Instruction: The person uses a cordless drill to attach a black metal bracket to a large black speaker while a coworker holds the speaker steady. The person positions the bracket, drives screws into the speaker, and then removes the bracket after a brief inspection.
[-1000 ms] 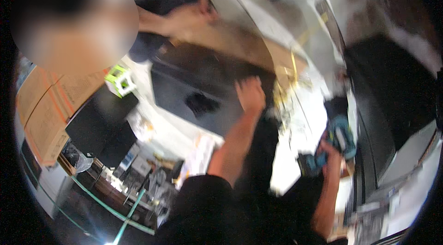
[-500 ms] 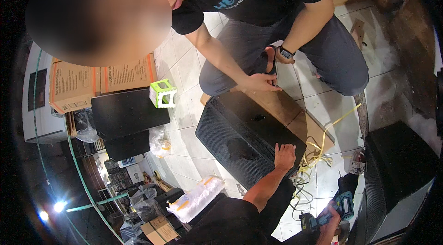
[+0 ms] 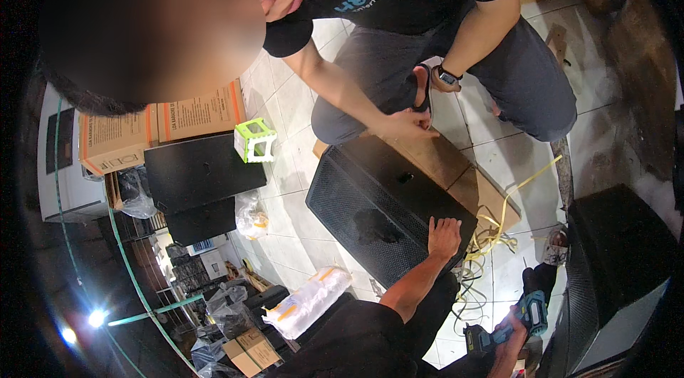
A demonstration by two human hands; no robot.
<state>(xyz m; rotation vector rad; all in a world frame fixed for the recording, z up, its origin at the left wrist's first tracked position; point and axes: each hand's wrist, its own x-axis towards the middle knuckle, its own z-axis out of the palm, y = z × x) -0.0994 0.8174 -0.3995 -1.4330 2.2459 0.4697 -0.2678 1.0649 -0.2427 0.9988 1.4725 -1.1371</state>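
Note:
A large black loudspeaker (image 3: 370,193) with a mesh grille lies on the floor in front of me. My left hand (image 3: 444,238) rests on its right part near the edge, fingers stretched out and slightly bent. Lower right, my right hand (image 3: 507,339) is wrapped round the grip of a teal and black cordless drill (image 3: 533,312); a thin bit points up and away from me. Across the loudspeaker squats a co-worker, whose blurred hand (image 3: 413,125) hovers by the far edge. Whether that hand holds anything, I cannot tell.
Flattened cardboard (image 3: 491,193) lies under and beside the loudspeaker, with tangled yellow strapping (image 3: 491,246) at its right. Another black speaker (image 3: 620,264) stands far right. A green-and-white stool (image 3: 254,141), cartons (image 3: 199,118) and a white wrapped bundle (image 3: 308,302) are to the left.
The co-worker's head has shifted and their hand by the loudspeaker has moved slightly. The whole view has shifted a little. My left hand stays on the loudspeaker, my right on the drill.

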